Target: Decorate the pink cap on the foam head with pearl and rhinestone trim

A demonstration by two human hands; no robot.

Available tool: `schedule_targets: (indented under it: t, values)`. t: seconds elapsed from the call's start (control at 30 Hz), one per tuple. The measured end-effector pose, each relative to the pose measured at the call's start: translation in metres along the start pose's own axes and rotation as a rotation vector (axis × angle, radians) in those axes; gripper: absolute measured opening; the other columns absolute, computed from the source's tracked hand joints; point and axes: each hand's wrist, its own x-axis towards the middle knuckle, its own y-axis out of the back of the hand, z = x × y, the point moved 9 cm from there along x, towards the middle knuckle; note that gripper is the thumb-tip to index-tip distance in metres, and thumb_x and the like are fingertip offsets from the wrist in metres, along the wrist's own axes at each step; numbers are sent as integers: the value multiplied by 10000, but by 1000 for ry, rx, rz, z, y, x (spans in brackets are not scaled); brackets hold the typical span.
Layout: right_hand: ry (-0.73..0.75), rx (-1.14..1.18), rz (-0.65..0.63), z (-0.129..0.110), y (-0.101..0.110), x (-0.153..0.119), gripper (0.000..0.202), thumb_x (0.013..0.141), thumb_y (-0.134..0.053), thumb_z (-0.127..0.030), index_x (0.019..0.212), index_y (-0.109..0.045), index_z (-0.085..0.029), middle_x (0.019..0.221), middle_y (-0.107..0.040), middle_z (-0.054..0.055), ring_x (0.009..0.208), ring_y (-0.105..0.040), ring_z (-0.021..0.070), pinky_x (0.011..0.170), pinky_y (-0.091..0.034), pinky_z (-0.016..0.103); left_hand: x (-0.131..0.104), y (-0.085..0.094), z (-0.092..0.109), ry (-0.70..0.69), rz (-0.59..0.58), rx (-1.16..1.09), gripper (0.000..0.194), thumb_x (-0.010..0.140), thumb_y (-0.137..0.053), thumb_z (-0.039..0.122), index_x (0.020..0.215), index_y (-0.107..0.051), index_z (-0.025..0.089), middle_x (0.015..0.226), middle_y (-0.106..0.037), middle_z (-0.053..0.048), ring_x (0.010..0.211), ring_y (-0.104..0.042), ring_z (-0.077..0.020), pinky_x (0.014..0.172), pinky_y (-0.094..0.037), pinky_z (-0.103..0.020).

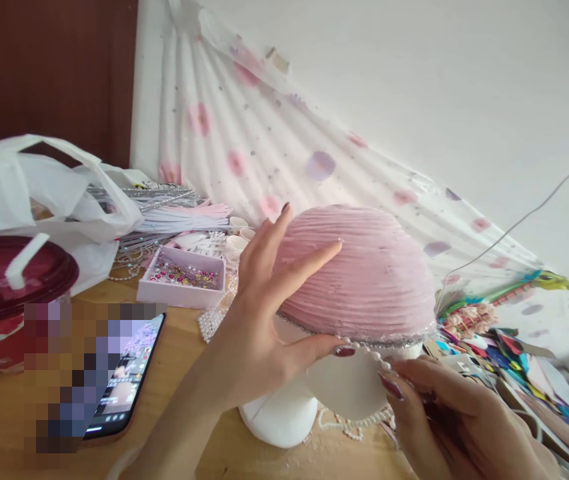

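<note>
A pink pleated cap (359,273) made of fine ridged strips covers the top of a white head form (347,390). Glittery silver trim (407,342) runs along the cap's lower edge. My left hand (269,320) lies against the cap's left side with its fingers spread. Its thumb presses the end of a white pearl bead strand (378,358) to the trim. Between thumb and forefinger, my right hand (457,407) pinches that strand just below the edge. The rest of the strand inside the right hand is hidden.
Left on the wooden table are a phone (124,387), a red lidded tub (9,293), a white plastic bag (59,200) and a lilac box of gems (181,277). More pearl strands (357,423) lie under the head form. Colourful craft pieces (524,367) crowd the right.
</note>
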Motion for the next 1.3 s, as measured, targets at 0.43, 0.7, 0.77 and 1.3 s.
schedule_targets:
  t: [0.43, 0.7, 0.77, 1.3]
  values:
    - [-19, 42, -4, 4, -3, -4, 103, 945, -613, -97, 951, -606, -199, 693, -700, -7, 458, -610, 85, 413, -480, 161, 6, -9, 4, -45, -68, -22, 932, 755, -866, 308, 1557, -392, 342, 1643, -373, -104, 1561, -296, -376, 1288, -287, -590]
    - [36, -30, 272, -2, 8, -3, 157, 912, -597, -86, 1026, -602, -195, 635, -668, -40, 376, -519, 69, 362, -428, 164, 4, -13, 9, -47, -21, 46, 916, 739, -886, 379, 1515, -403, 314, 1592, -379, -136, 1535, -308, -375, 1279, -287, -586]
    - [34, -33, 319, 0, 10, -4, 148, 907, -595, -89, 1019, -604, -184, 652, -685, -26, 372, -515, 71, 346, -414, 171, 4, -14, 11, -34, -45, 51, 991, 688, -918, 457, 1514, -390, 308, 1579, -372, -148, 1519, -335, -379, 1261, -334, -565]
    - [76, -67, 478, -5, 17, -4, 102, 966, -576, -140, 995, -623, -226, 636, -673, -22, 462, -605, 118, 423, -461, 212, 53, -33, 45, -221, -359, 124, 998, 419, -1030, 391, 1336, -635, 399, 1609, -477, -46, 1539, -329, -429, 1273, -55, -706]
